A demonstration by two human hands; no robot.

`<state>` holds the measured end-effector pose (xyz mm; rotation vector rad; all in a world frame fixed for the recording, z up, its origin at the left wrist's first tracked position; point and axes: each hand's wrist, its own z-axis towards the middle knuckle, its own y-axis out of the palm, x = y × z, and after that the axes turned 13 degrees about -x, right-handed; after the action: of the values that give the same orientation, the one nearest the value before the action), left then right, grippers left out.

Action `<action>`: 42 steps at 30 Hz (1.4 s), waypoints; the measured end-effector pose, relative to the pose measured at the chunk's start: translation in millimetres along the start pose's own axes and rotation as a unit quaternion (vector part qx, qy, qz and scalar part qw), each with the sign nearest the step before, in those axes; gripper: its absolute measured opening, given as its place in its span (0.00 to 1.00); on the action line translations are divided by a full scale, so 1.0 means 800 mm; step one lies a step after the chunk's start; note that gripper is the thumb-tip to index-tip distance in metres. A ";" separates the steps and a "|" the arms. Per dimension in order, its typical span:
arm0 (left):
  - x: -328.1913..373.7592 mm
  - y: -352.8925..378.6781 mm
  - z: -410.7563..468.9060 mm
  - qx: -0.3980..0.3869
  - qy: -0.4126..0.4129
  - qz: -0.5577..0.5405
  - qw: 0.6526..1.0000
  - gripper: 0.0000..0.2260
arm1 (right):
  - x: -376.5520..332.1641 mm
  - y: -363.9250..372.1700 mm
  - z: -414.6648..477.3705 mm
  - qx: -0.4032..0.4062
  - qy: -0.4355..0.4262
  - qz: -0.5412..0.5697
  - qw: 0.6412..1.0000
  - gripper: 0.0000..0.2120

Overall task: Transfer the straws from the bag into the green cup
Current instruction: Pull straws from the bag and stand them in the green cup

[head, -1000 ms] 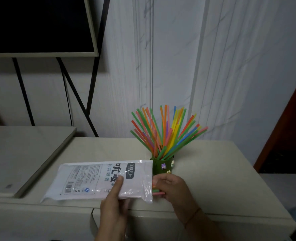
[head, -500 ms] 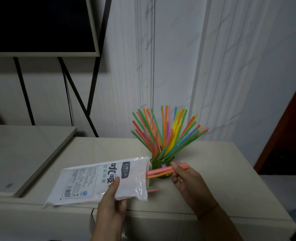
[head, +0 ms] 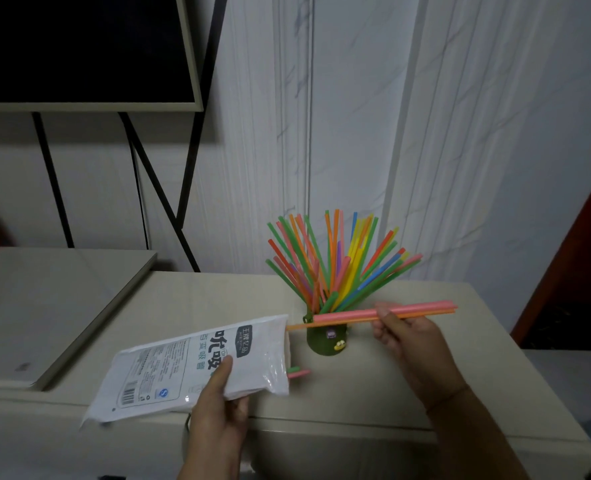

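A small bunch of pink and orange straws (head: 415, 309) is pinched in the fingers (head: 386, 315) of the right hand (head: 408, 344), held level in front of the green cup (head: 327, 341). A second ago the bunch was only being gripped at the bag mouth; now it is drawn out almost fully, with just the orange tip near the opening. The bag (head: 190, 365) is gripped by the left hand (head: 218, 407), thumb pressed on the front, and is lifted slightly more at the open right end than before. Two straw ends (head: 297, 372), green and pink, are seen poking from the bag mouth, so more are left inside. The cup, on the bench (head: 218, 299), is already packed with a fan of straws (head: 335, 261). Next step judged: the bunch is tipped upright and dropped into the cup.
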<state>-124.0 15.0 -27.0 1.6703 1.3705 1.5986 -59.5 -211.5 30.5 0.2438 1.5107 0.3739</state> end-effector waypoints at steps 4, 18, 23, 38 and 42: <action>-0.003 -0.001 0.001 -0.003 0.001 0.004 1.000 0.20 | -0.024 -0.020 0.012 0.025 -0.051 -0.048 0.997 0.08; -0.009 0.002 0.001 0.002 0.012 0.009 1.000 0.20 | -0.045 -0.010 0.035 0.023 -0.095 -0.210 0.973 0.05; -0.008 0.005 -0.001 0.001 0.009 0.008 1.000 0.20 | -0.023 0.008 0.048 -0.031 -0.053 -0.282 0.958 0.04; -0.007 0.017 -0.005 0.021 -0.012 0.012 1.000 0.17 | 0.031 0.033 0.056 -0.010 0.014 -0.418 0.908 0.04; -0.007 0.020 -0.006 0.017 -0.010 0.017 1.000 0.13 | 0.027 0.027 0.047 0.007 -0.026 -0.343 0.939 0.03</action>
<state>-122.3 2.3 -14.7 1.7325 1.3731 1.5814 -23.9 -180.6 20.8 -0.2661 1.4468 -0.2005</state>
